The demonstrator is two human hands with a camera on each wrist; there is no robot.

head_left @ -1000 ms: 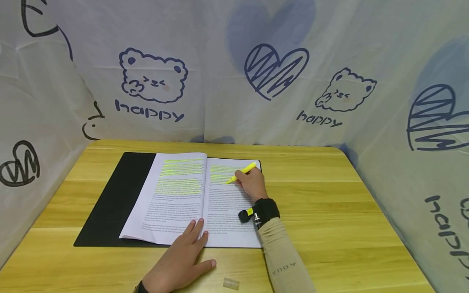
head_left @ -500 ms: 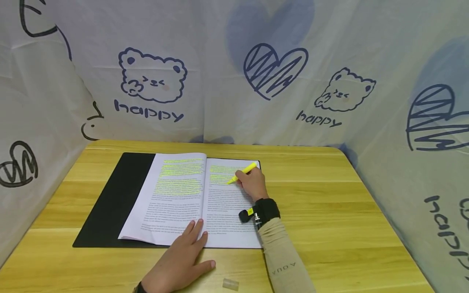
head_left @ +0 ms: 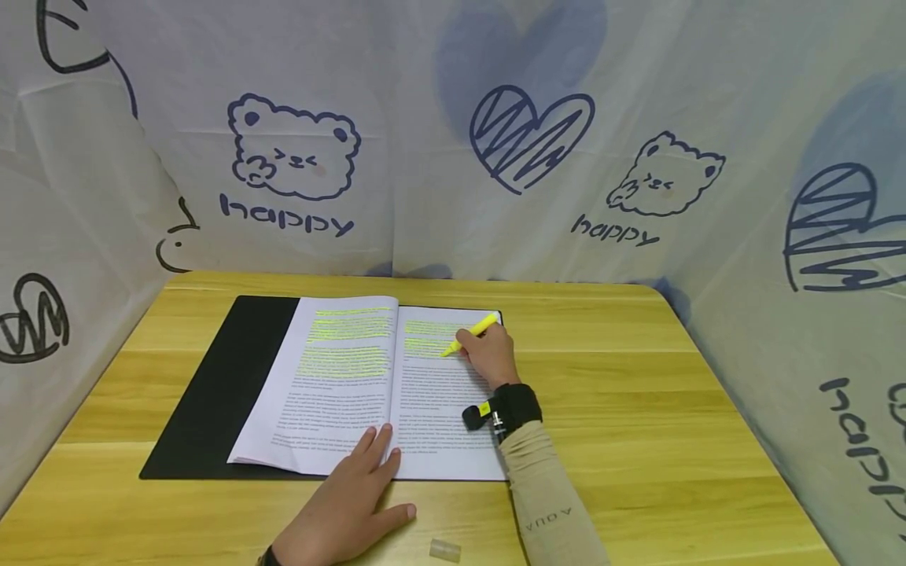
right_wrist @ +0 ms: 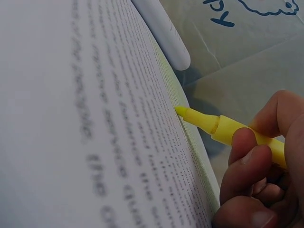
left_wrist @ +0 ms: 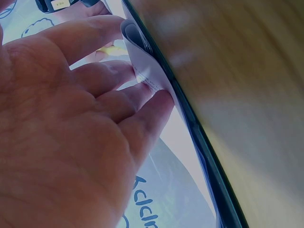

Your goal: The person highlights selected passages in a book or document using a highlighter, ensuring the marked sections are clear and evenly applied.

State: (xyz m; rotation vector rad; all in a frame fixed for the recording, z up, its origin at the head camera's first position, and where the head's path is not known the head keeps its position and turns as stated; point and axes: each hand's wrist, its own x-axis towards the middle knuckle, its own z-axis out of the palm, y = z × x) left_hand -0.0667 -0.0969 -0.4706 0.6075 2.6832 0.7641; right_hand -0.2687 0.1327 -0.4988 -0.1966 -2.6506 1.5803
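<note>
Yellow highlighter [right_wrist: 228,129], uncapped, is pinched between the thumb and fingers of the person's right hand [head_left: 491,358]. Taking the document's centre fold as the middle of a clock, its tip is at about two o'clock, at the foot of the marked lines on the right page [head_left: 449,466]. The barrel is plain bright yellow and slants, tip toward eight o'clock, rear end toward two.

The step in hand seems to be colouring lines of print: yellow bands cover the top block on this page, while the blocks below are unmarked. The next move probably calls for a light, level sweep along the line, with the paper held flat.

At six o'clock, the left hand [head_left: 347,499] rests with fingers spread across the lower edge near the fold, grasping nothing. Toward ten o'clock, the left page [head_left: 265,440] has yellow upper blocks and plain ones beneath. A black folder [head_left: 205,417] shows at nine. Everything lies on a wood-grain bench [head_left: 637,393], with a small translucent piece [head_left: 445,550] toward five o'clock.
</note>
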